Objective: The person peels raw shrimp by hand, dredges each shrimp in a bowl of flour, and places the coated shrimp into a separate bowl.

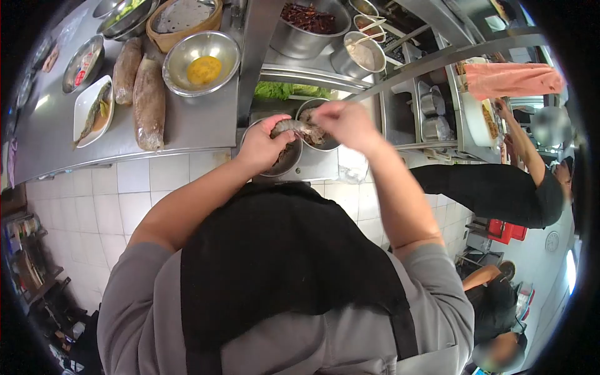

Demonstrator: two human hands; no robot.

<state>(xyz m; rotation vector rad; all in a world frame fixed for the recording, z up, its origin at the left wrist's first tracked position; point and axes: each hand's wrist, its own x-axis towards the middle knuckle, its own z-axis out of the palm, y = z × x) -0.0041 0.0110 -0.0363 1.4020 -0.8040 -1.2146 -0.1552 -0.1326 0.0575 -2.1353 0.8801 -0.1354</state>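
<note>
Held over two metal bowls is a raw grey shrimp [289,126], with my left hand [265,142] closed around it. The shrimp's head end points right, toward my right hand [347,125]. That hand is somewhat blurred, its fingers drawn together in a pinch just above the head end; what lies between them is hidden. Below my left hand sits the left metal bowl [294,165], its contents mostly covered. The right metal bowl [330,146] stands close beside it under my right hand, with greyish-brown shrimp pieces in it.
On the left steel counter [200,125] are a bowl of beaten egg [204,70], two wrapped rolls [149,103], a white dish [95,111] and a bamboo steamer [184,22]. Leafy greens [281,90] lie behind the bowls. Co-workers stand at right, one beside an orange cloth [512,80].
</note>
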